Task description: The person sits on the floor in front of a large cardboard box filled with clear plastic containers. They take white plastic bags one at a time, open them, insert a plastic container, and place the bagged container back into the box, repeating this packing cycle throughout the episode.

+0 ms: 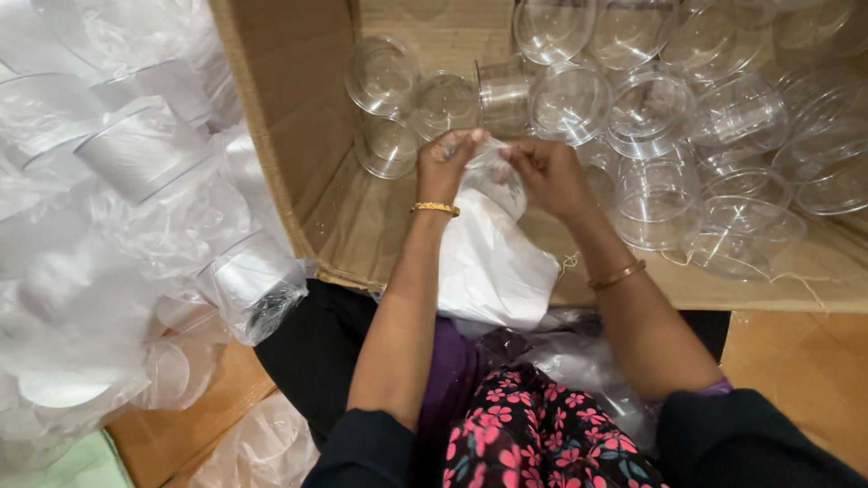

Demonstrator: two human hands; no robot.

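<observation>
Head view, looking down at two bare hands working over an open cardboard box [298, 136] that fills the upper centre and right of the frame.

The left hand [445, 164] sits just left of centre, fingers closed in a pinch on the top edge of a thin clear plastic bag [493, 172]. The right hand [549, 173] sits just right of centre, fingers likewise closed, pinching the same bag's upper edge from the other side. The two hands nearly touch, with the crumpled mouth of the bag between them. Below the hands the bag widens into a white, opaque-looking bundle [493, 267] that hangs down to the box's near edge; what it contains cannot be told.

Each wrist carries a gold bangle: one on the left wrist [435, 209], one on the right forearm [617, 274].

Inside the box, behind and to the right of the hands, lie many clear round plastic containers [655, 113], some upright, some tilted, packed close together and touching.

The left third of the frame is filled with a heap of clear plastic-wrapped stacks [145, 149] of similar containers, lying on a wooden floor [796, 370]. At lower centre, the person's lap shows dark clothing and a floral fabric [533, 434].
</observation>
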